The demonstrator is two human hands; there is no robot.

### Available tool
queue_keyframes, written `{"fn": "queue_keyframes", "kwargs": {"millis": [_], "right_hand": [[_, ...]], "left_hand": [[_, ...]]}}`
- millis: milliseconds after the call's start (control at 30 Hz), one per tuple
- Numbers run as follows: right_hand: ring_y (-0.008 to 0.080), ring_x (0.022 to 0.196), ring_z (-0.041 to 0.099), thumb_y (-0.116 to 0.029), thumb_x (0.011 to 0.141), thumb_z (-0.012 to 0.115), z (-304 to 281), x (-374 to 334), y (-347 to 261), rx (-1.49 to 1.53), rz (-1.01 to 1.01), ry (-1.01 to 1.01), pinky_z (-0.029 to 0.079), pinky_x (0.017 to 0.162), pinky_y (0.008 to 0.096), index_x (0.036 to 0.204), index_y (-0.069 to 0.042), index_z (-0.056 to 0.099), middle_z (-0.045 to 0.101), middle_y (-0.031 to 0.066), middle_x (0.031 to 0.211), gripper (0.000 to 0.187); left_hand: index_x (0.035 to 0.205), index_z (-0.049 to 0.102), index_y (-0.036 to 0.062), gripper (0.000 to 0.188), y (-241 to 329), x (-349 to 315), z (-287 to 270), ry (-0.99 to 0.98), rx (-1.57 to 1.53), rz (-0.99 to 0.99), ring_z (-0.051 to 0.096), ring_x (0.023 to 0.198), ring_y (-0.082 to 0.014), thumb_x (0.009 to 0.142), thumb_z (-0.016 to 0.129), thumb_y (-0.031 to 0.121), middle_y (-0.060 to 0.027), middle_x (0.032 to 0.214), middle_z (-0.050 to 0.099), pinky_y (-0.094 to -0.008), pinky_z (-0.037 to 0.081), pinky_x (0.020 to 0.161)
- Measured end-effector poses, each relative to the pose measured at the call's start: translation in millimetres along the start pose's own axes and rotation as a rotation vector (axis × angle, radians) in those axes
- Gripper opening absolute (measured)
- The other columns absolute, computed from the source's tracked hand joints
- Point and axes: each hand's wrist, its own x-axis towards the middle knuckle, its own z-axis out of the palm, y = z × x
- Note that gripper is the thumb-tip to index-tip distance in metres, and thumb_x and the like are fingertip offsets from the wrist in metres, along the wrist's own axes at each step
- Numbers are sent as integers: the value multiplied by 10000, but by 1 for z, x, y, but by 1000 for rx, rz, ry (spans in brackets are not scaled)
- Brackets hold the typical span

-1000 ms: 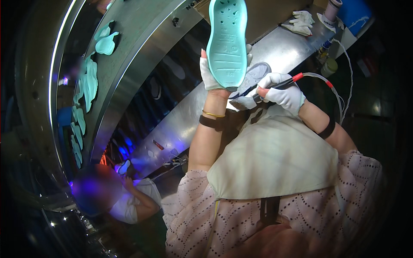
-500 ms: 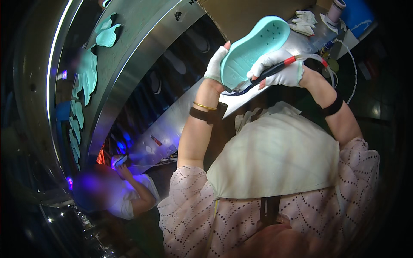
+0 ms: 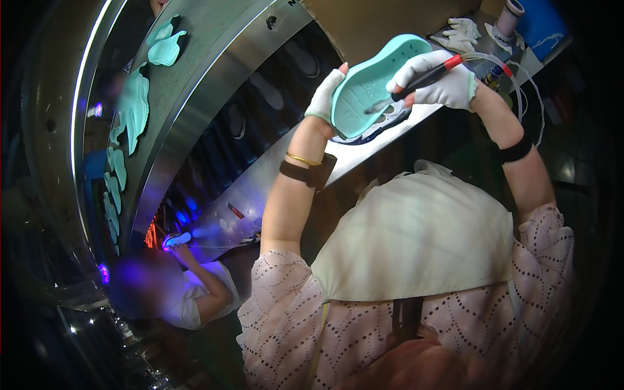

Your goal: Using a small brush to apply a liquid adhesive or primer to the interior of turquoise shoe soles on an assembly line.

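We see a turquoise sole (image 3: 364, 88) between our left hand (image 3: 325, 97), gloved in plain white, and our right hand (image 3: 448, 81), white too, with a black brush (image 3: 424, 84) banded in red. We wear a gold bangle (image 3: 303, 160), dark armbands (image 3: 515, 150), a cream apron (image 3: 416, 240) and a pale pink blouse (image 3: 276, 286) patterned with lines of dark dots. The worktop (image 3: 252, 188) is silvery.

pieces (image 3: 136, 114) on conveyor (image 3: 201, 45), left | sole (image 3: 364, 88) above bench (image 3: 260, 188) | gloves (image 3: 463, 31) left of cylinder (image 3: 507, 21)

The head camera looks down past the wearer's apron (image 3: 416, 237) at close range; the tabletop (image 3: 250, 195) runs toward 1 o'clock.
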Motion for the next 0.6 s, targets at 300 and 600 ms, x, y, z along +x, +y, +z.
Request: {"fn": "queue_keyframes", "kwargs": {"millis": [300, 600], "right_hand": [[94, 692, 543, -136, 815, 589, 42, -16, -3, 289, 307, 181, 433, 636, 249, 840, -43, 609, 621, 24, 814, 98], [67, 786, 556, -17, 814, 600, 61, -15, 10, 109, -161, 286, 453, 698, 226, 854, -26, 569, 611, 24, 848, 52]], "left_hand": [[1262, 416, 46, 639, -34, 18, 3, -226, -238, 322, 506, 1079, -336, 866, 293, 532, -169, 1233, 484, -472, 392, 936], [1191, 471, 56, 520, -47, 10, 38, -86, -346, 457, 540, 1007, -266, 860, 292, 415, -140, 1133, 541, -375, 446, 864]]}}
